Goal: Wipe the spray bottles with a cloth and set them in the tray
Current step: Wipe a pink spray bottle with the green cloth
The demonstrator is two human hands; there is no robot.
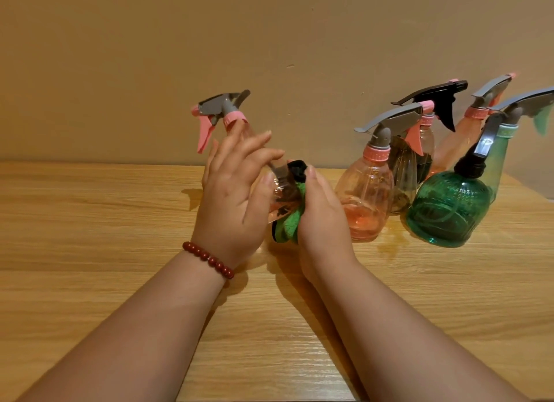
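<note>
Left hand [230, 197]: wrapped about the held spray bottle [281, 191]. The thumb is laid on the near side of the clear, pink-tinted body and the fingers are spread loosely over the far side.

The bottle is held clear of the tabletop [120, 221] and tilted up and to the left. Its grey head and pink trigger are seen above the fingers.

Right hand [320, 212]: closed round a green cloth [289, 224] with a black edge. The cloth is bunched and pressed against the lower right side and base of the held bottle, and the thumb is seen at the top of the bunch.

A bracelet [208, 259] of dark red beads is worn on the left wrist.

The remaining bottles are grouped upright on the tabletop to the right, near the wall [269, 41]. A pink bottle [364, 203] is nearest the hands, and a round green bottle [446, 209] stands just beside it. A black-triggered bottle [404, 167] is set between and behind these two. A pale green bottle [500, 152] and two more pink-collared ones are partly hidden at the back.
</note>
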